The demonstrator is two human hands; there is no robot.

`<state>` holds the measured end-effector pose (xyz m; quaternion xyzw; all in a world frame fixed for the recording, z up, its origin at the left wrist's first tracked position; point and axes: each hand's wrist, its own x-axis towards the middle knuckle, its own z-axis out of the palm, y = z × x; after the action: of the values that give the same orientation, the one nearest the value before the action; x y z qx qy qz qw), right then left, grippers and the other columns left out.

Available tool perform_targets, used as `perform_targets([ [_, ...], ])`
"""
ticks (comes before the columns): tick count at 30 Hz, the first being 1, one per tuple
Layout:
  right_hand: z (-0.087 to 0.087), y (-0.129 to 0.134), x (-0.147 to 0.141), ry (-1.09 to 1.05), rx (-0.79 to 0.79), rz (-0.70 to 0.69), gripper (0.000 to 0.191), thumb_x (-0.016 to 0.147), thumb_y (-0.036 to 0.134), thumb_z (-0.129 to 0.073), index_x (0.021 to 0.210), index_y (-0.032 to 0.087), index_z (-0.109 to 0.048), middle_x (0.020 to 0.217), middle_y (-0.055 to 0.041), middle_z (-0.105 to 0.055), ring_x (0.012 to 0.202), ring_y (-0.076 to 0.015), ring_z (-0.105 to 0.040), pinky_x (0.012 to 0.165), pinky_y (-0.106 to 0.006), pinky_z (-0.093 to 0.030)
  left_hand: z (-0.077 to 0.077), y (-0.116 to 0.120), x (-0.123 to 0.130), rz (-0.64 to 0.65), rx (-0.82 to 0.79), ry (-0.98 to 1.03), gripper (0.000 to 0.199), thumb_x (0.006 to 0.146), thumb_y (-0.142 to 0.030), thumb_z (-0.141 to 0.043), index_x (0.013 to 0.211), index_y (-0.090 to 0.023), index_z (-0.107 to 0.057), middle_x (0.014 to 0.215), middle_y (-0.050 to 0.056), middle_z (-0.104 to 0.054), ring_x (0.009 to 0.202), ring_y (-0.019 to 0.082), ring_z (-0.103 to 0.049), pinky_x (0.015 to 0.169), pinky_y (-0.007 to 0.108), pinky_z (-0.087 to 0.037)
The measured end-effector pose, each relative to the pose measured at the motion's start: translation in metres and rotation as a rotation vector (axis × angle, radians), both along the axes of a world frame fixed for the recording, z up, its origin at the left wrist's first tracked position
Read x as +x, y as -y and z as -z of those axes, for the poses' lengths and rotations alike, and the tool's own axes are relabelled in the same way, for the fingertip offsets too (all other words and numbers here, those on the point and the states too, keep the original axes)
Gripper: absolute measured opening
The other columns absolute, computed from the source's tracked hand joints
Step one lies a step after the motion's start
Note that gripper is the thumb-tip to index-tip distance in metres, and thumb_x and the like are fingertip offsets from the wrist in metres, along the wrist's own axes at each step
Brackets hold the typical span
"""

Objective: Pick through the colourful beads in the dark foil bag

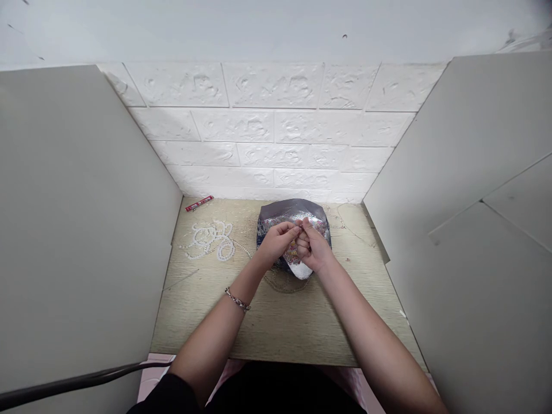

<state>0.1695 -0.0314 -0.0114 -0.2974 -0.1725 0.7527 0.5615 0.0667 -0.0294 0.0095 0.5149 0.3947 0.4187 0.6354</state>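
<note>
My left hand [279, 241] and my right hand [314, 247] meet over an opened bag [293, 207], dark outside and silvery inside. Small colourful bits, apparently beads, show in the bag between and below my hands. Thumb and forefinger of the left hand are pinched close to the right fingertips. The right hand's fingers are curled, its thumb pressed against the forefinger. Whatever lies between the fingertips is too small to make out. Part of the bag's inside is hidden by both hands. A bracelet [237, 299] circles my left wrist.
Strings of white beads [211, 240] lie coiled on the wooden table [293, 333] at left. Behind them is a small red packet [199, 203]. Fine beaded thread [338, 217] trails right of the bag. Grey panels [86, 230] stand on both sides, with a white brick-patterned wall [271, 123] behind.
</note>
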Motion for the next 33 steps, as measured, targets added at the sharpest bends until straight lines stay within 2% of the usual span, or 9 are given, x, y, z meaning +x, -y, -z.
perform_targets([
  [7,-0.0009,0.0016,-0.0008,0.045,0.017,0.005,0.03,0.058,0.04,-0.063,0.072,0.016,-0.051,0.035,0.0136,-0.02,0.028,0.0004,-0.012,0.024,-0.01,-0.01,0.0005,0.0001,0.0,0.008,-0.017,0.014,0.024,0.062,-0.036,-0.058,0.062,-0.014,-0.048,0.04,-0.009,-0.029,0.035,0.001,-0.024,0.035,0.017,-0.015],
  [19,-0.0008,0.0027,-0.002,0.103,0.064,0.026,0.027,0.06,0.037,-0.063,0.072,0.014,-0.053,0.035,0.0133,-0.02,0.029,0.0004,-0.011,0.025,-0.011,-0.009,0.0014,0.0004,-0.0001,-0.007,-0.02,0.051,0.024,0.063,-0.035,-0.058,0.06,-0.014,-0.047,0.04,-0.008,-0.029,0.036,0.002,-0.026,0.037,0.017,-0.018],
  [24,-0.0012,0.0034,-0.0029,0.111,0.094,0.033,0.026,0.061,0.035,-0.063,0.073,0.014,-0.054,0.035,0.0133,-0.02,0.029,0.0003,-0.01,0.025,-0.011,-0.009,0.0043,-0.0014,-0.001,-0.009,-0.021,0.022,0.026,0.064,-0.038,-0.056,0.06,-0.014,-0.046,0.039,-0.009,-0.028,0.033,0.001,-0.022,0.035,0.017,-0.014],
  [33,-0.0024,0.0021,-0.0019,0.041,0.041,0.016,0.027,0.061,0.036,-0.062,0.073,0.015,-0.052,0.035,0.0133,-0.021,0.028,0.0006,-0.013,0.024,-0.009,-0.011,0.0017,0.0008,-0.0002,0.014,-0.018,0.056,0.026,0.063,-0.037,-0.058,0.063,-0.013,-0.047,0.038,-0.009,-0.028,0.033,0.0,-0.022,0.035,0.017,-0.012],
])
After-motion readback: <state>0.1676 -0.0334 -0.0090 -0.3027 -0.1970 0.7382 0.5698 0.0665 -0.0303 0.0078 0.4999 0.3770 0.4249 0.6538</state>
